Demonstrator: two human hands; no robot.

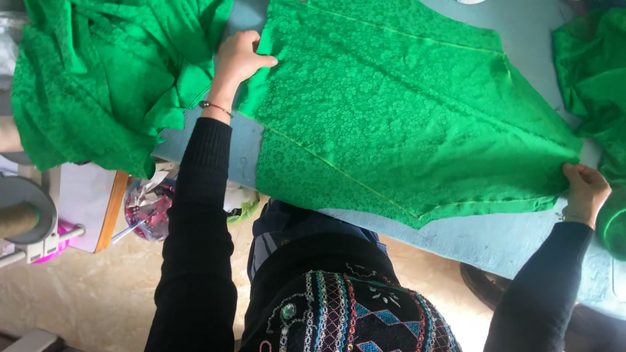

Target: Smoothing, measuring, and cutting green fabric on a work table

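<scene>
A large piece of bright green floral-patterned fabric (404, 111) lies spread flat on a pale blue table (508, 238). My left hand (238, 57) grips the fabric's left edge, fingers curled over it. At the fabric's right corner my right hand (585, 191) pinches the cloth near the table's front edge. Both arms wear black sleeves, and a thin bracelet shows on the left wrist.
A heap of the same green fabric (104, 78) is bunched at the left end of the table, and more green cloth (596, 85) lies at the right. Below left stand a wooden-edged board (91, 205), a pink-and-clear container (147, 208) and a grey spool holder (26, 221).
</scene>
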